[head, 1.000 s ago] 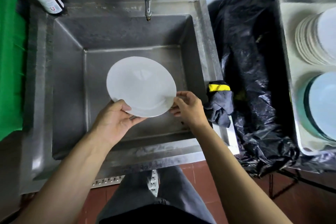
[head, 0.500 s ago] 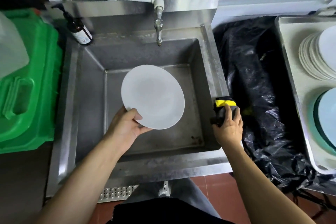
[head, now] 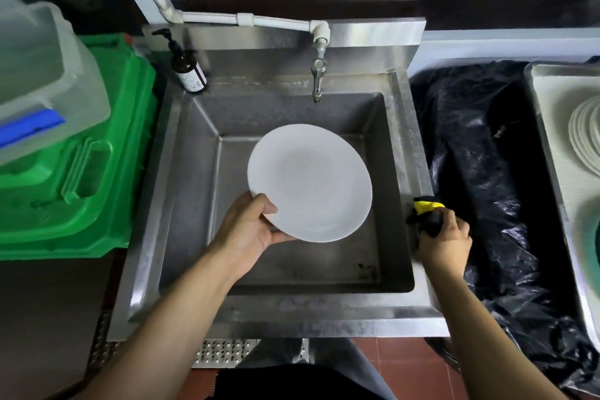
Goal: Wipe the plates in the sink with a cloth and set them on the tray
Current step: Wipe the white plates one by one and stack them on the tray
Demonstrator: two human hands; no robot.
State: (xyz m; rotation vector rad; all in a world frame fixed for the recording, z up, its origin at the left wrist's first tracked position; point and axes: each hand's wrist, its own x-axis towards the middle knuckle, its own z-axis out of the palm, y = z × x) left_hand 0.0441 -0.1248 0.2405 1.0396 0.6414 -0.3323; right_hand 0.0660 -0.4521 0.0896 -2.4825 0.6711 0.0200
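My left hand point(head: 247, 230) grips the near-left rim of a white plate point(head: 311, 182), holding it tilted above the steel sink point(head: 191, 191). No other plate shows inside the basin. My right hand point(head: 443, 242) is closed on a dark cloth with a yellow patch point(head: 425, 213) at the sink's right rim. The tray point(head: 552, 146) lies at the far right and carries a fanned stack of white plates point(head: 586, 136).
A tap point(head: 317, 75) hangs over the back of the basin. A brown pump bottle point(head: 188, 70) stands at the back-left corner. A green crate point(head: 74, 172) with a clear container sits left. A black plastic bag point(head: 480, 172) lies between sink and tray.
My right hand left the plate's rim, moved right to the sink edge and closed on the cloth. My left hand kept holding the plate. The camera view tilted up.
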